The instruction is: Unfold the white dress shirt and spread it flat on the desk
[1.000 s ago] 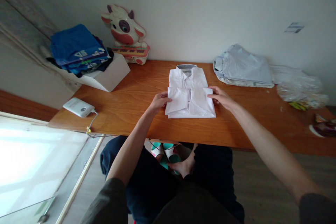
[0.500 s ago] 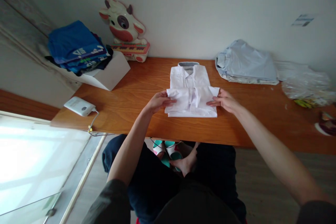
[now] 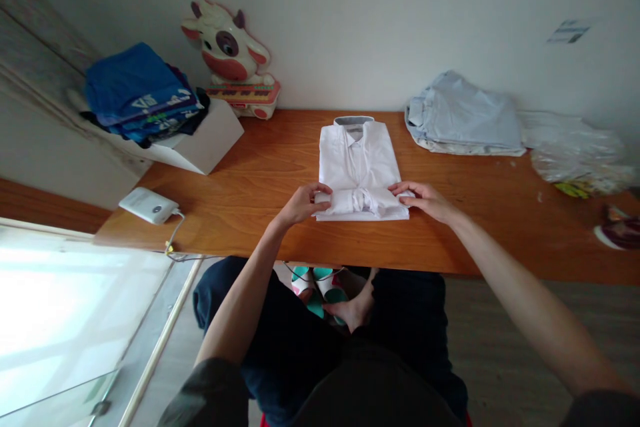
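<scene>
A white collared shirt [image 3: 356, 159] lies on the wooden table in front of me, its sides tucked in and its collar toward the wall. Its near end is folded over into a narrow band. At the left end of that band, my left hand [image 3: 304, 203] has its fingers closed on the cloth. My right hand [image 3: 423, 199] grips the opposite end, thumb and fingers around the fabric. Both hands rest low, close to the tabletop.
On the wooden table [image 3: 240, 207] a white box [image 3: 217, 137] bears folded blue clothes [image 3: 140, 90]. A cow-shaped toy keyboard [image 3: 233, 57] leans on the wall. A white power bank [image 3: 149, 205] with a cable lies left. Pale folded clothes [image 3: 465, 117] and a plastic bag [image 3: 583, 157] are right.
Both hands have brought the shirt's folded near end down toward me, making the band narrower and showing more of the shirt front. The whole view has shifted slightly.
</scene>
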The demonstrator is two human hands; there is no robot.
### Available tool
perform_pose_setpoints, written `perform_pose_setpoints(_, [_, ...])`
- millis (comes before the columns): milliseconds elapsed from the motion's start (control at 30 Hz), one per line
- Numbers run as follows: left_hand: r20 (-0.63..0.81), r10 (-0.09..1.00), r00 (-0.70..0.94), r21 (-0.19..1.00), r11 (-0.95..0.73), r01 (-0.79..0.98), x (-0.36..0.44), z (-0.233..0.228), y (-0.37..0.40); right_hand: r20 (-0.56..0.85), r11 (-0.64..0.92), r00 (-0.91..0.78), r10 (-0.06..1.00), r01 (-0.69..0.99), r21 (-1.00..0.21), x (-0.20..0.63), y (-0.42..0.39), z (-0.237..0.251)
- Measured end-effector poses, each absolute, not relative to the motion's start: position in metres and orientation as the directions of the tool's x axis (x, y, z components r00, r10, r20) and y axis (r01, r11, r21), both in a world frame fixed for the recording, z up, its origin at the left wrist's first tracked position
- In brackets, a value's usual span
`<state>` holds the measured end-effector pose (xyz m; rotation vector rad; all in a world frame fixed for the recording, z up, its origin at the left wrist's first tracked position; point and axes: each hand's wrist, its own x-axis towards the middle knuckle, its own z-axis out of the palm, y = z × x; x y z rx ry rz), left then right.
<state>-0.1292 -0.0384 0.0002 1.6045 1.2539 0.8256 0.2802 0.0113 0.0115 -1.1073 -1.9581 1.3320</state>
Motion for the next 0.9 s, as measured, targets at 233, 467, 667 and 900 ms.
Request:
perform_pose_setpoints(233, [0.204,0.947,0.249,0.659,-0.321,0.68,-0.124,0.001,-0.059,0.101,0.502,-0.606,0.789,0.541,-0.675,0.276,0.0,0.007])
perform_pose_setpoints(467, [0.134,0.963,0.235,0.547,-0.27,0.792,-0.131,0.012,-0.064,0.007,0.507,-0.566,0.824,0.733,-0.454,0.272,0.011,0.02])
perform_pose_setpoints(667, [0.107,0.954,0.281,0.555,-0.292,0.779,-0.126,0.02,-0.073,0.101,0.553,-0.553,0.827,0.766,-0.328,0.256,-0.008,0.027])
perform_pose_setpoints(900, [0.239,0.911,0.336,0.457,-0.41,0.789,-0.103,0.025,-0.109,0.317,0.612,-0.545,0.776,0.771,-0.175,0.262,-0.077,0.011])
